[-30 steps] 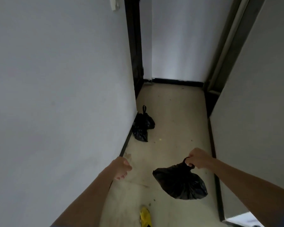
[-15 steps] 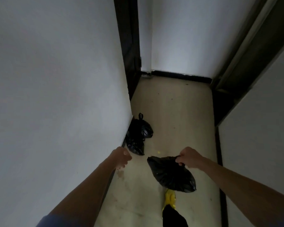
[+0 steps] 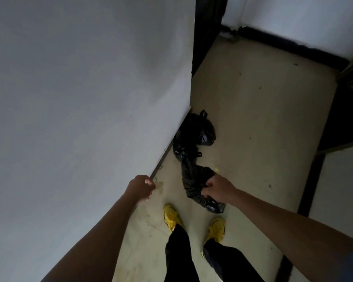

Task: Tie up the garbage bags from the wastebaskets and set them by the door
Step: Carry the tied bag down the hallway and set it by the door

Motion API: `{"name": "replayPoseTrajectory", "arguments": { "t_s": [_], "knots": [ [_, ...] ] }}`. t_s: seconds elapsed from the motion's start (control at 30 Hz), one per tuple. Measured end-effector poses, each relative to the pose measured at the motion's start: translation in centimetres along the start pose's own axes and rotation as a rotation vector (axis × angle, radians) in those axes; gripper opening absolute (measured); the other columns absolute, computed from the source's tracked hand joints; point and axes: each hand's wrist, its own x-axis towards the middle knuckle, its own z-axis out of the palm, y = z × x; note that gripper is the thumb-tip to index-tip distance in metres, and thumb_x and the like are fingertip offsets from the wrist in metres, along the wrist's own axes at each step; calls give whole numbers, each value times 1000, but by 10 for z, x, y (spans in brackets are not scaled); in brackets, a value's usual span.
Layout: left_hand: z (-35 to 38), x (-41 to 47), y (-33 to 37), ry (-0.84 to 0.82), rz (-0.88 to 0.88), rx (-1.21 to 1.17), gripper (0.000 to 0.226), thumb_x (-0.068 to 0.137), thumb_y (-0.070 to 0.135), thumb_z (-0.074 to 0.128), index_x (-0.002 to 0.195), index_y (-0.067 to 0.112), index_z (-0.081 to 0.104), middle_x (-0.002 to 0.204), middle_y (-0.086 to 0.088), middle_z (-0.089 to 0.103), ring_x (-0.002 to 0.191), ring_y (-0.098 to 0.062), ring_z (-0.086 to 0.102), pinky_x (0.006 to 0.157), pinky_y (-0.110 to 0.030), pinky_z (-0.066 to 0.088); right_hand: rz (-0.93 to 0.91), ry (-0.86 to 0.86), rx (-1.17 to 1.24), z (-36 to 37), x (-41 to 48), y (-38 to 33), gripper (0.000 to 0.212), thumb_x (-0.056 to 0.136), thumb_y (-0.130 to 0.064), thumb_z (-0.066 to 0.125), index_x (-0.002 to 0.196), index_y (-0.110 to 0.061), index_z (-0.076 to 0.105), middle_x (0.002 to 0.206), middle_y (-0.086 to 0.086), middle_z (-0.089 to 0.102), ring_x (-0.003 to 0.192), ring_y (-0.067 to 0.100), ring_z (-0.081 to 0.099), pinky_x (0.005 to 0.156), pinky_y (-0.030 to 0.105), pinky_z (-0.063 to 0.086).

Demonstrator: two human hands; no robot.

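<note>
The right arm enters from the lower right of the frame and reaches toward the centre, forearm nearly straight and the back of the hand facing the camera. The right hand (image 3: 216, 188) has its fingers and thumb curled tight round a bunched part of a black garbage bag (image 3: 192, 180), held just right of centre, above the floor (image 3: 253, 119).

The left arm rises from the bottom left along the white wall (image 3: 80, 98). The left hand (image 3: 141, 187) is level with the right, beside the wall's lower edge. Its fingers are folded under in a loose fist with the thumb on top, and it holds nothing.

The gripped bag is drawn out long. Its long axis runs on a diagonal from the upper left to the lower right. A glossy bulge pokes out below the right hand, and the other end points up toward the wall's corner. That stretch is smeared by motion, so it may be touching the other bags or only overlapping them.

The other bags (image 3: 200, 129), also black, lie in a heap on the floor at the centre of the frame. They sit against the foot of the wall, and one knotted top stands up at the far side. Above them, at the top centre, a dark door frame (image 3: 208, 27) stands at the wall's end.

In the lower centre, two yellow shoes (image 3: 171, 217) are planted apart on the floor, toes pointing up the frame, with black trousers (image 3: 177, 251) above them.
</note>
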Motion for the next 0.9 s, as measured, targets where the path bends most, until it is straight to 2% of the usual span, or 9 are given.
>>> {"name": "replayPoseTrajectory", "arguments": {
  "t_s": [0.1,0.17,0.3,0.4,0.5,0.57,0.67,0.8,0.9],
  "knots": [
    [4,51,-14,-10,1,18,13,89,17,59,76,21,63,84,-9,71,80,-25,70,81,-38,58,49,28,13,11,55,-10,22,78,-19,66,61,-12,53,56,6,48,53,20,48,54,28,34],
    [11,84,-27,-12,18,50,8,88,20,60,82,20,64,89,-7,71,84,-25,69,86,-42,56,83,51,53,23,97,-12,23,77,-16,65,60,-11,52,56,8,47,53,21,48,54,28,34],
    [28,146,-59,30,15,101,12,90,21,57,94,16,68,99,-4,71,89,-21,67,89,-35,53,133,103,147,56,182,-7,29,79,-13,63,58,-1,47,55,10,38,54,21,40,55,30,28],
    [45,186,-88,35,-12,144,15,91,22,56,97,16,68,103,-2,71,94,-20,65,87,-31,48,99,112,206,86,233,0,37,82,-11,61,56,-11,35,54,9,31,54,20,35,57,31,26],
    [68,224,-114,25,-37,177,14,90,22,57,97,18,68,105,-2,71,95,-20,66,89,-32,49,104,116,264,114,279,11,27,83,-13,62,65,3,51,60,13,42,56,22,45,56,32,37],
    [83,248,-126,21,-55,195,15,90,22,56,98,19,68,105,-2,71,95,-20,66,91,-35,51,106,104,294,129,308,22,28,86,-15,60,77,12,56,63,13,46,58,23,48,57,35,41],
    [103,283,-138,18,-56,226,16,90,22,56,100,19,68,105,-3,71,96,-21,66,92,-37,51,88,94,259,146,344,44,20,90,-14,56,79,2,57,66,12,51,60,23,50,59,32,43],
    [119,321,-148,40,-68,273,14,89,24,56,97,22,67,104,-1,71,96,-22,65,92,-41,51,53,54,154,155,375,69,17,90,-18,55,93,-4,63,73,5,58,70,22,57,58,29,38],
    [122,329,-147,53,-81,301,15,88,25,54,96,24,66,107,0,70,100,-22,64,93,-42,51,39,5,126,150,377,73,15,84,-22,60,87,-8,61,71,2,58,67,20,55,59,30,39]
  ]
}}
